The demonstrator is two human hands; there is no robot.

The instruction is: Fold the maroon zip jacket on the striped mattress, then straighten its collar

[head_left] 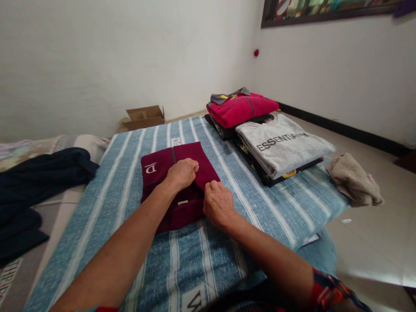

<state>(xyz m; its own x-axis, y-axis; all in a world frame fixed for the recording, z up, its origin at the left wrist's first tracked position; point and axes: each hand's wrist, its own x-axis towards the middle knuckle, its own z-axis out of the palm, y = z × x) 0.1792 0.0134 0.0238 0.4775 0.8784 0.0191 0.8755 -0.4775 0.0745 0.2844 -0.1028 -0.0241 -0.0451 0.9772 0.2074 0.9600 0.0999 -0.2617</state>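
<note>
Patterned sleeve [331, 290]: nearest my lens, below and to the right of the maroon garment [186, 151], pushed up so the forearm is bare, perhaps to keep cuffs off the cloth.
Striped cover [97, 203]: spread beneath the maroon garment; I take it as a broad, soft work surface.
Right hand [220, 203]: fingers curled closed on the maroon garment's right edge, gripping cloth; I judge that this steadies that side.
Left hand [181, 174]: over the upper middle of the maroon garment, fingertips pinched together on its fabric; with the right hand on the edge, the cloth between seems held under control. Exactly which fold it has, I can't tell.
Maroon garment: folded into a compact block under both hands, the white letter D [150, 168] facing up at its left, a small pale label [183, 203] showing lower down.
Dark blue clothing [42, 177]: loose, left of the maroon garment, beyond the cover, apparently set aside.
Beige cloth [355, 180]: crumpled, well right of the maroon garment, on the cover's edge and partly overhanging.
Grey sweatshirt [286, 143]: right of and beyond the maroon garment, lying flat on dark garments [271, 180], probably stacked to save room.
Red garment [245, 110]: farther back on the same side, folded, atop another dark piece.
Cardboard box [146, 123]: beyond the maroon garment, flaps open, by the wall [130, 56].
</note>
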